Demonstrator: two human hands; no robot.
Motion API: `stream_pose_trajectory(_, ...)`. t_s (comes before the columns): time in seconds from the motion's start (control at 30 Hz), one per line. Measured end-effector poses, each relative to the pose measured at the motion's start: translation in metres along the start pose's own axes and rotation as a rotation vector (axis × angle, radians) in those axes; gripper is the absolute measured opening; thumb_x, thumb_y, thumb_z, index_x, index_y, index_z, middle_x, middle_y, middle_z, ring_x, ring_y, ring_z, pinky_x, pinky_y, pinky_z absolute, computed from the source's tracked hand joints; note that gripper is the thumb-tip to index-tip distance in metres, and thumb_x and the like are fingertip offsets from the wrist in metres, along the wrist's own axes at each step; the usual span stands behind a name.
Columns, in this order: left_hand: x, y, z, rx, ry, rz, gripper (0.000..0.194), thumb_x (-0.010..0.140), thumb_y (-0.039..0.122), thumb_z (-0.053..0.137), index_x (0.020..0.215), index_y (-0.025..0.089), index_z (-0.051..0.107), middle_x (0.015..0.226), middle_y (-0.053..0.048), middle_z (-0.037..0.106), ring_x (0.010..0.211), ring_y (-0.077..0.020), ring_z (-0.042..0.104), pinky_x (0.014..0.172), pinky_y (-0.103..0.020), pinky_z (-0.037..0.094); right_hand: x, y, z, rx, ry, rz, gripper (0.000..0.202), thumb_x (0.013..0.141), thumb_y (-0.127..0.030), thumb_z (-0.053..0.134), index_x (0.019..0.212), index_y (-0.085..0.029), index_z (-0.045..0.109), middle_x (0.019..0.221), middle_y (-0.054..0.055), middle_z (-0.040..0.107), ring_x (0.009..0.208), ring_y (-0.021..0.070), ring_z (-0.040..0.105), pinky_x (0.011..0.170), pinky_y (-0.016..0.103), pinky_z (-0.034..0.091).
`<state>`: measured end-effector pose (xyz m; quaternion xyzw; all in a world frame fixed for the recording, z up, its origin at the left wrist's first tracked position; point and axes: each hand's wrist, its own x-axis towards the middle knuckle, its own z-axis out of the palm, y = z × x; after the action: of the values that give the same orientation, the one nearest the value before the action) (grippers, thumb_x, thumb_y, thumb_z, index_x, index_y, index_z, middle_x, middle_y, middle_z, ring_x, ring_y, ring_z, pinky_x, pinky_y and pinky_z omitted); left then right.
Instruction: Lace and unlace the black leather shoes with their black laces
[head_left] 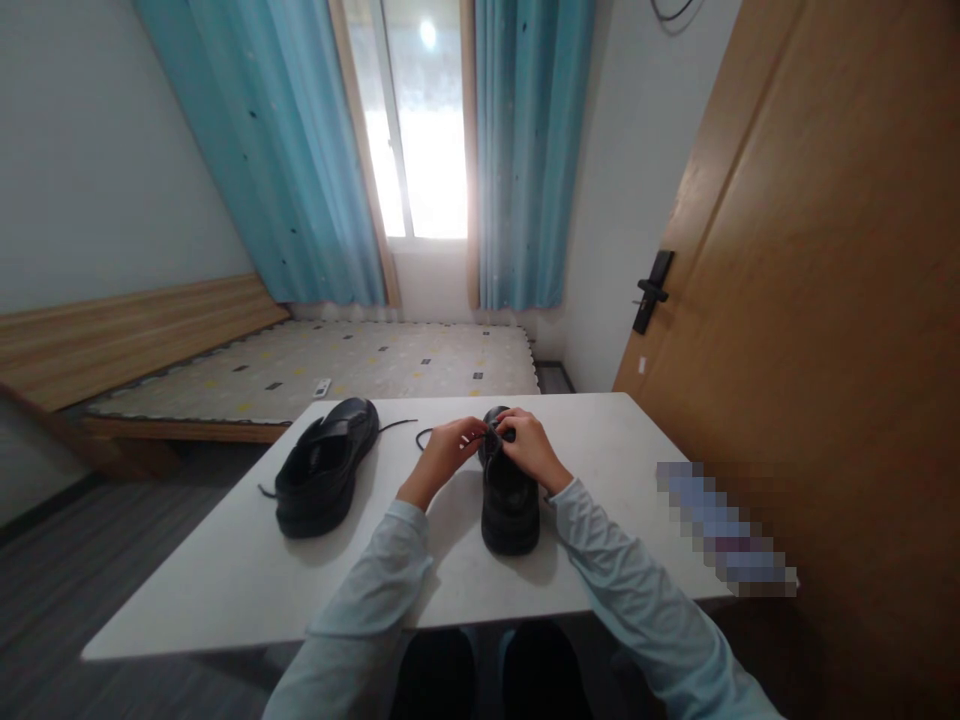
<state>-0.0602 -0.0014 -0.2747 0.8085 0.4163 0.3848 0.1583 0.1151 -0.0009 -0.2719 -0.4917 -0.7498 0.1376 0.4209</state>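
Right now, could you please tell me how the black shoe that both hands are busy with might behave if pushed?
The shoe probably wouldn't roll, as it stands upright on the table. It might slide a little, since the table's surface looks smooth. Its thin lace would likely flop about, as it bends loosely beside the left hand.

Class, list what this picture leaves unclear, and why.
Head view:
Handled shoe: front partly hidden by left hand and right hand.
Both hands' exact grip: too small, dark.
Item at right: blocked by pixelation.
View outside window: lost in glare.
White object on bed: details too small.
Door: top cut by frame.
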Motion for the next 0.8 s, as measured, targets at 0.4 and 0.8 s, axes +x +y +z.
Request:
stream_pose_trajectory(0.4, -0.001, -0.011, -0.009, 0.340, 0.200, -0.219, 0.017, 0.077, 0.015, 0.055, 0.089, 0.020, 0.065, 0.086, -0.006, 0.062, 0.077, -0.0179, 0.061, 0.073, -0.028, 0.046, 0.001, -0.001, -0.007, 0.012, -0.003, -0.003, 0.009, 0.074, -0.010, 0.062, 0.067, -0.016, 0.062, 0.095, 0.009, 0.063, 0.095, 0.0196, 0.058, 0.090, 0.036, 0.043)
stream_pose_trajectory(0.8, 0.004, -0.019, -0.010, -0.487, 0.251, -0.476, 0.038, 0.070, 0.047, 0.064, 0.088, 0.013, 0.066, 0.077, -0.009, 0.072, 0.063, -0.0175, 0.067, 0.058, -0.026, 0.050, 0.006, 0.007, -0.025, 0.007, 0.118, 0.081, 0.009, 0.073, -0.012, 0.057, 0.066, -0.018, 0.057, 0.086, 0.006, 0.064, 0.087, 0.0193, 0.059, 0.086, 0.036, 0.044)
